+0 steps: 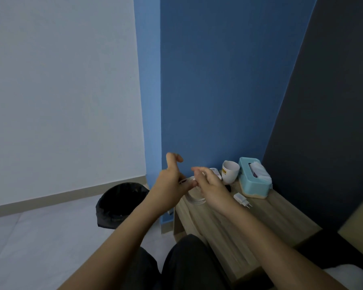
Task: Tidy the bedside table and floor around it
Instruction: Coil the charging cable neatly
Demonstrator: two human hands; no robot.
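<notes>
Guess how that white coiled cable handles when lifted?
Probably floppy: the white coiled cable droops in loose loops under the left hand and right hand. Likely light, since fingertips alone carry it. Loops may spring apart if released.

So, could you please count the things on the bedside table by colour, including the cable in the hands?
White: 3, the cable, the charger plug, the mug
Light blue: 1, the tissue box
Black: 1, a small item behind the right hand
Total: 5

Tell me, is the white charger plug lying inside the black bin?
No, the white charger plug lies on the wooden bedside table, beside the blue tissue box.
</notes>
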